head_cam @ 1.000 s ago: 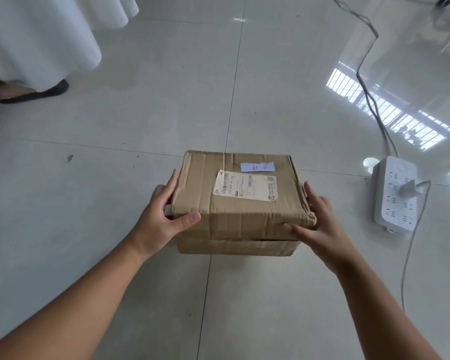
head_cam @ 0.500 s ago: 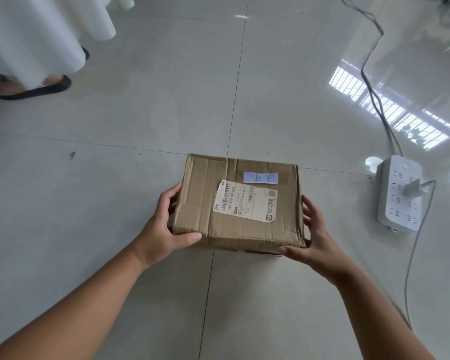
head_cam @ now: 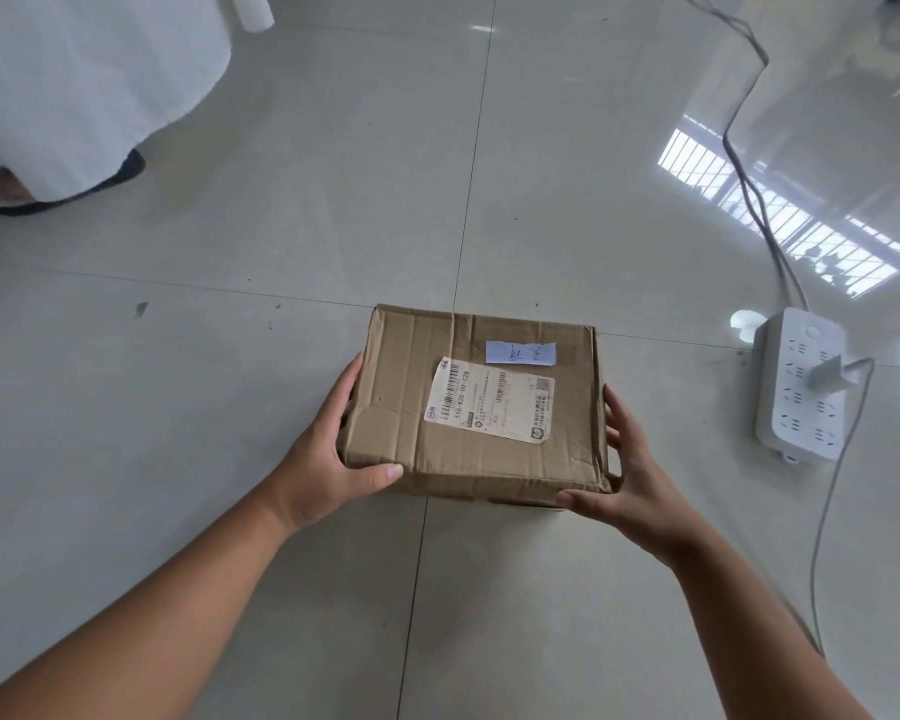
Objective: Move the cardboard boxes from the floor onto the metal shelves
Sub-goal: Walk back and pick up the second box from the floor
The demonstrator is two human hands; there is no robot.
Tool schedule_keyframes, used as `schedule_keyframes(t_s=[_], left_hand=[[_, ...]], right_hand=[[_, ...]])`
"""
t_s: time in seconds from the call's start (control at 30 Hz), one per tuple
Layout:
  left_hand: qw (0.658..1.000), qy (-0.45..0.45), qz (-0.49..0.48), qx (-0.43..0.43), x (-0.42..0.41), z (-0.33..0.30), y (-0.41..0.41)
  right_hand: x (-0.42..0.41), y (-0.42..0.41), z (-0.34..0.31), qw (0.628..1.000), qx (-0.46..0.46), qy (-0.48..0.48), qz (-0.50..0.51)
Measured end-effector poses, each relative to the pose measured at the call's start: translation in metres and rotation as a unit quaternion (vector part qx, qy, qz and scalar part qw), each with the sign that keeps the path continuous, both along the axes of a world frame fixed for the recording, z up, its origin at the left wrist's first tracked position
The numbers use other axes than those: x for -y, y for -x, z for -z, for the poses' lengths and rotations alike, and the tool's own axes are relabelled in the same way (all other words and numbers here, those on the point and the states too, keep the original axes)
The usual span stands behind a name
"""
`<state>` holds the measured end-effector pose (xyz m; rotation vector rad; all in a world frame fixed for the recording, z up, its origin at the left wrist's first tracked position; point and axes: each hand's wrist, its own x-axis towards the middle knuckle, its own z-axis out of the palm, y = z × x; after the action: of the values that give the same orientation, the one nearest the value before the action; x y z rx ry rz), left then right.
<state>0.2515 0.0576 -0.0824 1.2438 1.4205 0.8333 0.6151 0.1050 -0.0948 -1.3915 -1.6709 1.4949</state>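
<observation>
While both bare forearms are reaching in from the near edge, the left hand (head_cam: 328, 470) is gripping the left side of a cardboard box (head_cam: 481, 407), its thumb lying across the near top edge and its fingers pressing along the side. Opposite it, the right hand (head_cam: 630, 480) is clasping the right side, thumb hooking the near right corner. Whether the box is resting on the tiled floor (head_cam: 230, 356) or hanging just above it is not clear. A white shipping label (head_cam: 489, 402) and a small pale blue note (head_cam: 520, 352) are sticking to its top. To the right, a white power strip (head_cam: 796, 392) is lying apart from the box, with a charger (head_cam: 827, 376) plugged in. At the far left, white cloth (head_cam: 74, 80) is hanging over a dark sandal (head_cam: 74, 192).
</observation>
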Motion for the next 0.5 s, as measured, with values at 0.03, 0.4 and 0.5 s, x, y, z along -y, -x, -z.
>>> schedule_keyframes(t_s=[0.03,0.4,0.5], left_hand=[[1.000,-0.001,0.000,0.003,0.0001,0.0000,-0.0001],[1.000,-0.007,-0.001,0.007,0.0000,0.0035,-0.0005],[1.000,-0.004,-0.003,0.007,0.0000,0.0046,0.0005]], right_hand=[[-0.0001,0.0000,0.0004,1.000,0.000,0.000,-0.002],[0.0004,0.0008,-0.0005,1.000,0.000,0.012,0.000],[0.0007,0.0012,-0.0011,1.000,-0.003,0.012,0.002]])
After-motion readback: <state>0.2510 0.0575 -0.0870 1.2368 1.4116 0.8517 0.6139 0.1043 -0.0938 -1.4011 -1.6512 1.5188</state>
